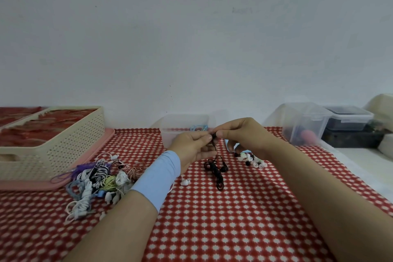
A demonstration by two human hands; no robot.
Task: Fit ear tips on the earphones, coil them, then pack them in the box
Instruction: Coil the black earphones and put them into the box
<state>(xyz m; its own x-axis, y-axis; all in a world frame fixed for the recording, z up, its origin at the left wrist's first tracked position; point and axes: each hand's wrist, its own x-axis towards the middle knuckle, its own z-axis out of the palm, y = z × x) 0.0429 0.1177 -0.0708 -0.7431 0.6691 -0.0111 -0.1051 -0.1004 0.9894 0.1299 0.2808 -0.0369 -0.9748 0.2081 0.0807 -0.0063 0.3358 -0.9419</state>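
Note:
My left hand (192,147) and my right hand (240,134) meet above the red patterned table, both pinching one black earbud (214,135) between thumbs and fingers. Its black cable (214,171) hangs down and lies tangled on the cloth, the second bud resting by it. Loose ear tips (252,160), black, white and clear, are scattered under my right hand. Behind my hands stands a clear plastic box (180,125) with a light blue coiled earphone inside. Whether an ear tip sits between my fingers is hidden.
A pile of tangled earphones (100,181) of mixed colours lies left of my left forearm. A cream perforated basket (63,144) on a pink tray (32,185) stands at the far left. Clear lidded containers (306,123) and a dark box (348,121) stand at the back right.

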